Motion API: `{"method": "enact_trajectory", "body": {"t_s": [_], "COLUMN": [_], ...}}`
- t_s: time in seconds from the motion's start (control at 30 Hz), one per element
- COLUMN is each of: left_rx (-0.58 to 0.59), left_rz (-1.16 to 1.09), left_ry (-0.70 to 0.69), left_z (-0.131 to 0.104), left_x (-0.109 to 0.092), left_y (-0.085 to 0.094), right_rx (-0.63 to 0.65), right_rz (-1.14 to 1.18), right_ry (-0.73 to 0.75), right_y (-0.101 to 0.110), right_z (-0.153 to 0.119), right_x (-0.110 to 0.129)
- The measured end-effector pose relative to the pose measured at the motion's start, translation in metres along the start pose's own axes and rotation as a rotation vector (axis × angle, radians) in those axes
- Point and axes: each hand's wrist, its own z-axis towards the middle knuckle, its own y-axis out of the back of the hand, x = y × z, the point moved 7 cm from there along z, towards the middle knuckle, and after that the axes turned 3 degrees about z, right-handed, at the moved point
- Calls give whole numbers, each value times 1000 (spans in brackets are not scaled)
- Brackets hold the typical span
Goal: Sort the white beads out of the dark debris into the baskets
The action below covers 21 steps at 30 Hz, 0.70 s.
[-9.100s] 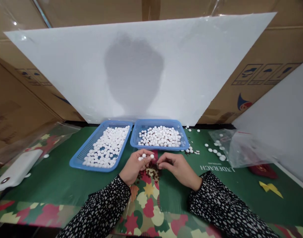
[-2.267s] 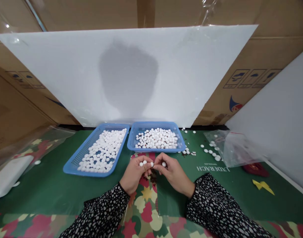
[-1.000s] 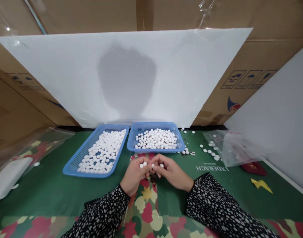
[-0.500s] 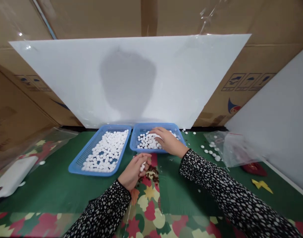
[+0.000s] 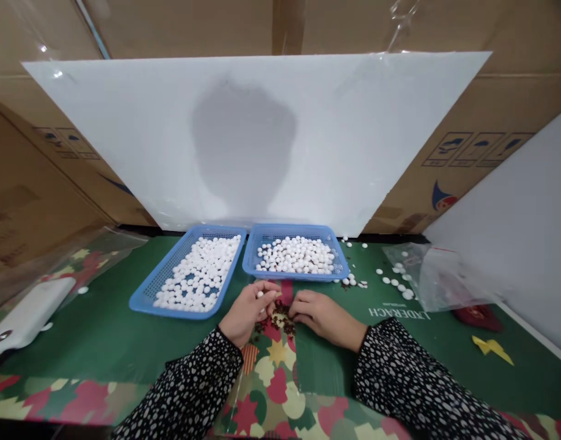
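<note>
Left of the brown bits (image 5: 288,328), your left hand (image 5: 244,314) curls round a white ball (image 5: 260,294), probably to stop it rolling, while your right hand (image 5: 321,315), apart, rests to the bits' right, its grip too hidden to tell.

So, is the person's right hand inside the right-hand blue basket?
No, the right hand is beside the small dark pieces, in front of the right-hand blue basket.

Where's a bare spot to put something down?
Try the green table between the white gadget and left basket, or between the right sleeve and yellow scrap. The middle's crowded: left hand, right hand, brown bits, right basket.
</note>
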Motion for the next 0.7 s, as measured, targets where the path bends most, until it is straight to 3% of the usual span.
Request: {"method": "enact_trajectory", "body": {"t_s": [0.17,0.5,0.7], "left_rx": [-74,-19,16], "left_rz": [-37,-53,-79], "left_ry": [-47,-4,-24], "left_z": [4,4,3], "left_x": [-4,-1,-2], "left_y": [6,1,-3], "right_rx": [43,7,-268], "right_rz": [-33,40,599], "right_ry": [15,-80,-298], "right_y": [-1,-1,14], "right_z": [3,6,-2], "right_x": [7,1,-17]}}
